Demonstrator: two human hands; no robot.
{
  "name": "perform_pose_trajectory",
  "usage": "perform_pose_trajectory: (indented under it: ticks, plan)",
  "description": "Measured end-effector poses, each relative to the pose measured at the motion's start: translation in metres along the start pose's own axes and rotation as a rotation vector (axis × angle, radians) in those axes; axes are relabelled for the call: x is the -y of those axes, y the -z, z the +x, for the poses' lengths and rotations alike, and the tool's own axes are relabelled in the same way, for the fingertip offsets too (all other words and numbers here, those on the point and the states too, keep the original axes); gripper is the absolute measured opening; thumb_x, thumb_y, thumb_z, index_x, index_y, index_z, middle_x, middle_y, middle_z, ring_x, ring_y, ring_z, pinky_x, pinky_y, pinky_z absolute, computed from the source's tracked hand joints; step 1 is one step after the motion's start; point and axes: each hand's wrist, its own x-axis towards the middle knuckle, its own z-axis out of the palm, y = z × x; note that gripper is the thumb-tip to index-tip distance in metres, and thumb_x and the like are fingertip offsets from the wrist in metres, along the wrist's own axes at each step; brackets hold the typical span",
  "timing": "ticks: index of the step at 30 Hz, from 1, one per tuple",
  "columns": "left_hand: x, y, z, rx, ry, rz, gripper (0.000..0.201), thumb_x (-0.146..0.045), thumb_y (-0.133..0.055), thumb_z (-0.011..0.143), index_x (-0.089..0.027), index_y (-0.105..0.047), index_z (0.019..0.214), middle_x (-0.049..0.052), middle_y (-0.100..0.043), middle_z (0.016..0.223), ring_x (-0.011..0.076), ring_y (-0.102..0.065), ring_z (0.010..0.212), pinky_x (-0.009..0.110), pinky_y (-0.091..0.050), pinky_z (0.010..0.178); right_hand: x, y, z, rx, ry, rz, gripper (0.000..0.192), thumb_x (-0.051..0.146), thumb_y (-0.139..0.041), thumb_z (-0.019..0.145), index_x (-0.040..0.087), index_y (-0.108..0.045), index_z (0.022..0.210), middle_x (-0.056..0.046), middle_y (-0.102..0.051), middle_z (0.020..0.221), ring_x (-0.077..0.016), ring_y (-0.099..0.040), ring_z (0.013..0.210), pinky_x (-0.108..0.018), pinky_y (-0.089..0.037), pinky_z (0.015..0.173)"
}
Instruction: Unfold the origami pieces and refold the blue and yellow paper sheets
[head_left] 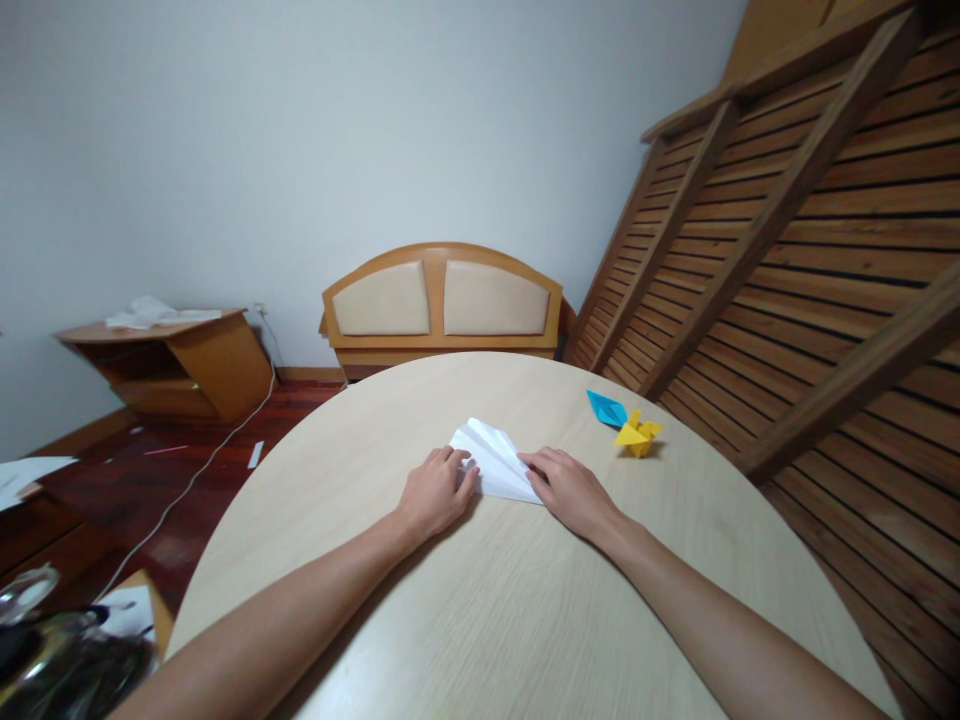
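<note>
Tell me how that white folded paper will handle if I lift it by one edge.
The white folded paper looks thin and pleated, so it is probably light and floppy, and may fan open. On the smooth table it likely slides easily; both hands, left hand and right hand, pin it.
</note>
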Motion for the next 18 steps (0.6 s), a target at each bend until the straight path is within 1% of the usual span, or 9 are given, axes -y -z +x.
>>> perform_pose_trajectory:
  ticks: [3,6,8,11,15,18]
  plan:
    - [-0.0003,-0.0004,0.0005,-0.007,0.007,-0.013,0.035,-0.039,-0.042,0.098,-0.016,-0.064,0.113,0.012,-0.068,0.108,0.027,-0.061,0.105,0.037,-0.047,0.085,-0.0008,-0.0001,0.0004,-0.011,-0.009,-0.013,0.032,0.02,-0.048,0.095,0.019,-0.066,0.121,-0.008,-0.069,0.108,-0.0218,-0.062,0.103,-0.033,-0.046,0.09]
    - [-0.0005,-0.0006,0.0009,-0.018,0.0,-0.025,0.032,-0.039,-0.043,0.097,-0.017,-0.066,0.103,0.011,-0.068,0.102,0.0269,-0.061,0.101,0.037,-0.046,0.084,-0.001,0.0008,0.0001,-0.009,-0.021,-0.011,0.029,0.021,-0.05,0.093,0.02,-0.068,0.116,-0.008,-0.069,0.107,-0.0214,-0.062,0.102,-0.032,-0.045,0.09]
    - [-0.0007,-0.0005,0.0006,-0.028,-0.015,-0.027,0.028,-0.038,-0.046,0.095,-0.017,-0.065,0.097,0.01,-0.068,0.098,0.0265,-0.061,0.098,0.037,-0.046,0.082,-0.0006,0.0018,-0.0004,-0.007,-0.031,-0.008,0.027,0.021,-0.052,0.093,0.021,-0.07,0.113,-0.007,-0.069,0.107,-0.021,-0.062,0.101,-0.032,-0.045,0.09]
    - [-0.0016,0.001,-0.0009,-0.048,-0.054,-0.028,0.021,-0.035,-0.05,0.091,-0.017,-0.06,0.093,0.009,-0.066,0.093,0.0257,-0.06,0.092,0.036,-0.046,0.078,-0.0003,0.0027,-0.0005,-0.014,-0.063,-0.023,0.023,0.022,-0.054,0.092,0.02,-0.071,0.107,-0.007,-0.07,0.106,-0.0207,-0.063,0.1,-0.031,-0.045,0.087]
    - [-0.0046,0.0044,-0.003,-0.044,-0.169,-0.055,0.016,-0.032,-0.051,0.09,-0.018,-0.056,0.091,0.008,-0.065,0.089,0.0228,-0.06,0.083,0.034,-0.046,0.073,-0.0033,0.0013,0.0009,-0.04,-0.112,-0.051,0.016,0.024,-0.055,0.091,0.02,-0.071,0.094,-0.006,-0.07,0.099,-0.02,-0.063,0.094,-0.03,-0.044,0.081]
    - [-0.0067,0.0064,-0.0036,-0.005,-0.341,-0.081,0.011,-0.029,-0.051,0.089,-0.018,-0.055,0.09,0.007,-0.065,0.087,0.0204,-0.06,0.08,0.032,-0.046,0.073,-0.0074,-0.0011,0.0022,-0.068,-0.151,-0.065,0.016,0.024,-0.055,0.091,0.02,-0.069,0.087,-0.005,-0.07,0.094,-0.019,-0.063,0.088,-0.028,-0.043,0.077]
